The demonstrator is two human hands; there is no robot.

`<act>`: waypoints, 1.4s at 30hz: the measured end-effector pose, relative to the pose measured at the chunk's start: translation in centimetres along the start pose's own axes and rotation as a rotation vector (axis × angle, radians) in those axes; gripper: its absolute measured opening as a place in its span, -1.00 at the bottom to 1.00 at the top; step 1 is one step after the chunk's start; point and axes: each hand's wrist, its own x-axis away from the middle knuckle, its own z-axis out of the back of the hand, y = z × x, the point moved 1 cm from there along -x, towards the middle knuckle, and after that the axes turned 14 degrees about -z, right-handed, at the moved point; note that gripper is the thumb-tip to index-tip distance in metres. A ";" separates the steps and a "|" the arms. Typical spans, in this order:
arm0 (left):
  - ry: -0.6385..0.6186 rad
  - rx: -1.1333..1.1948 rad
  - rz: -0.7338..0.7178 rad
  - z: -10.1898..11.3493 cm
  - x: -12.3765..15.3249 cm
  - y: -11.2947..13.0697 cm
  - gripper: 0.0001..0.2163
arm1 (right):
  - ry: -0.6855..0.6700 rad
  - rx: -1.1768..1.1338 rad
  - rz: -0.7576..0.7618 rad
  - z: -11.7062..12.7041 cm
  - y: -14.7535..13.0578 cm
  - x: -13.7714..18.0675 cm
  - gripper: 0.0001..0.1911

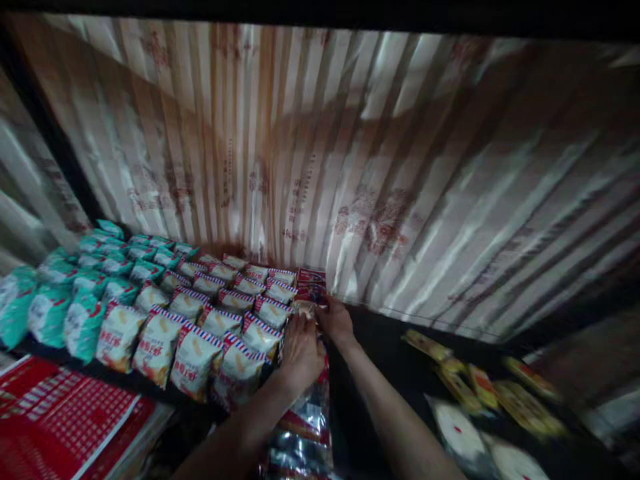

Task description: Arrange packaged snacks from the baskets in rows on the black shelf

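Note:
Both my hands reach into a dim shelf full of snack packets. My left hand (299,350) lies with fingers together on top of a row of shiny red and silver packets (303,427) that runs toward me. Just right of it, my right hand (336,320) curls its fingers on the far end of that same row, near a dark red packet (311,283) at the back. Left of my hands stand rows of white packets with red and blue striped tops (195,353).
Teal and white packets (75,293) fill the shelf's left end. A wall of striped wrappers (320,167) rises behind. Yellow and white packets (470,393) lie on the dark shelf at right. Red checked packaging (65,420) sits at lower left.

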 end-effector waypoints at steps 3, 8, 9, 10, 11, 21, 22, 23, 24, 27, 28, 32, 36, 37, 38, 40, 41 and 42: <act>-0.007 -0.016 -0.011 0.0 -0.4 0.0 -0.49 | 0.017 0.061 -0.051 0.2 -0.2 0.4 -0.58; -0.005 -0.019 -0.035 0.0 -0.9 -0.5 -0.52 | 0.039 0.120 -0.083 0.3 -0.4 0.6 -0.55; -0.003 -0.016 -0.034 0.0 -0.9 -0.5 -0.52 | 0.039 0.121 -0.081 0.2 -0.5 0.6 -0.55; -0.001 -0.013 -0.030 0.1 -1.0 -0.6 -0.52 | 0.039 0.123 -0.079 0.2 -0.5 0.6 -0.56; 0.000 -0.010 -0.026 0.1 -1.0 -0.7 -0.52 | 0.039 0.125 -0.075 0.1 -0.6 0.5 -0.56; 0.009 -0.020 -0.008 0.2 -1.3 -0.6 -0.53 | 0.114 0.175 -0.009 -0.1 -0.3 0.1 -0.63; 0.019 -0.022 -0.012 0.2 -1.3 -0.6 -0.54 | 0.127 0.159 0.013 -0.3 -0.2 -0.2 -0.63; 0.029 -0.023 -0.018 0.1 -1.3 -0.6 -0.55 | 0.129 0.137 0.028 -0.5 0.0 -0.6 -0.63; 0.036 -0.023 -0.023 0.1 -1.3 -0.6 -0.56 | 0.122 0.109 0.037 -0.8 0.2 -1.1 -0.62; 0.035 -0.022 -0.025 0.1 -1.3 -0.6 -0.58 | 0.082 0.003 0.026 -1.8 0.7 -2.5 -0.59; 0.032 -0.022 -0.022 0.1 -1.4 -0.6 -0.58 | 0.075 -0.024 0.024 -2.1 0.8 -2.9 -0.58; 0.029 -0.022 -0.022 0.3 -1.5 -0.7 -0.61 | 0.083 -0.059 0.051 -2.7 1.0 -3.8 -0.62; 0.041 -0.023 -0.039 0.5 -1.6 -0.6 -0.63 | 0.096 -0.075 0.068 -3.1 1.2 -4.0 -0.63; 0.041 -0.023 -0.042 0.5 -1.6 -0.6 -0.63 | 0.105 -0.085 0.073 -3.2 1.2 -4.0 -0.63; 0.040 -0.023 -0.048 0.4 -1.6 -0.6 -0.63 | 0.120 -0.102 0.082 -3.3 1.3 -4.0 -0.63; 0.044 -0.020 -0.059 0.3 -1.6 -0.6 -0.63 | 0.162 -0.149 0.116 -3.3 1.5 -3.8 -0.63; 0.050 -0.016 -0.066 0.3 -1.5 -0.6 -0.62 | 0.181 -0.179 0.135 -3.2 1.6 -3.6 -0.64; 0.060 -0.010 -0.072 0.3 -1.5 -0.5 -0.61 | 0.195 -0.211 0.144 -3.0 1.7 -3.3 -0.64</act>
